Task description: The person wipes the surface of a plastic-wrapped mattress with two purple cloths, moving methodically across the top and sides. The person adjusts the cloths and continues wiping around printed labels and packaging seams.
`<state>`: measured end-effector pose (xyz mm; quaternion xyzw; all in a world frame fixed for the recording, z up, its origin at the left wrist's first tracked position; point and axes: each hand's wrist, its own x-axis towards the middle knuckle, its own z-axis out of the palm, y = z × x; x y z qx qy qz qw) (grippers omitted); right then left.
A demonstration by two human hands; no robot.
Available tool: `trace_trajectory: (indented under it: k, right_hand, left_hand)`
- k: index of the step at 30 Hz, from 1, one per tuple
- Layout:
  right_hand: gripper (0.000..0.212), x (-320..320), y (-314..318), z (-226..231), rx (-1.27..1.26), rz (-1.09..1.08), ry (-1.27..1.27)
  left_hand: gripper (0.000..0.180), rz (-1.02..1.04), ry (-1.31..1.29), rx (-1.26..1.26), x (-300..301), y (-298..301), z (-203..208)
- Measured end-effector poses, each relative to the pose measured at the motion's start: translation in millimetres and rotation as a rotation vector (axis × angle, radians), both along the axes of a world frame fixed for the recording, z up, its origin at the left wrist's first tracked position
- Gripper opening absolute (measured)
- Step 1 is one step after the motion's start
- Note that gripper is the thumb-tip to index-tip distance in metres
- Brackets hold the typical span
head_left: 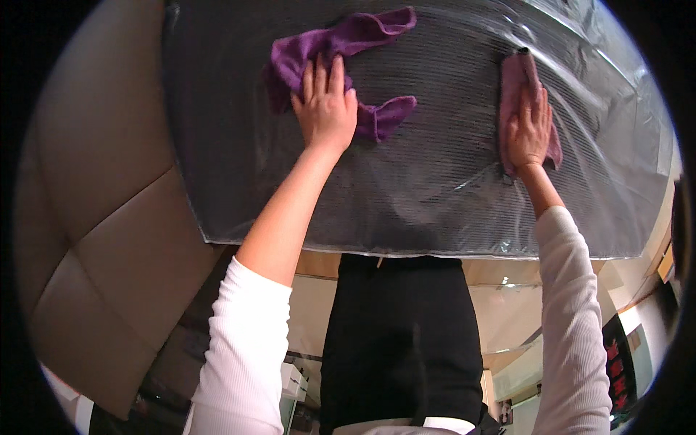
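Observation:
My left hand (325,109) lies open on a crumpled purple cloth (366,32), its fingers stretched forward and apart. One corner of that cloth spreads out beside the wrist. Farther right, my right hand (531,130) rests flat on a folded pinkish-mauve cloth (511,90), fingers straight, the thumb side partly lost against the fabric. A small dark bit shows at the cloth's far end; I cannot tell what it is. Both cloths sit on a dark, finely ribbed surface under a clear plastic cover (435,196).
A padded brown panel (109,181) stands along the left side. The cover's near edge hangs just in front of my black trousers (402,341). Glass shelving (507,319) and white boxes (292,380) show below. At lower right is a black panel with red markings (616,373).

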<state>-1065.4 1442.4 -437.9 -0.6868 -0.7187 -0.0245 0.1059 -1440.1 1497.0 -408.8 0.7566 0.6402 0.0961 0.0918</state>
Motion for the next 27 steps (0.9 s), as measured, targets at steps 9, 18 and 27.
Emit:
trace_trajectory:
  k: [9,18,27]
  right_hand:
    - [0.064,-109.4,-26.4,7.3,-0.085,0.056,0.140]
    - [0.067,-175.5,-22.0,20.7,-0.135,0.062,0.057]
    - [0.068,-173.7,-22.5,14.6,-0.113,0.059,0.023]
  left_hand:
    - [0.069,-0.034,0.084,-0.181,-85.3,-105.1,18.7]
    - [0.066,-0.557,-0.052,-0.036,-93.4,3.5,11.2]
    - [0.061,0.084,0.063,0.057,-206.3,72.9,-10.4]
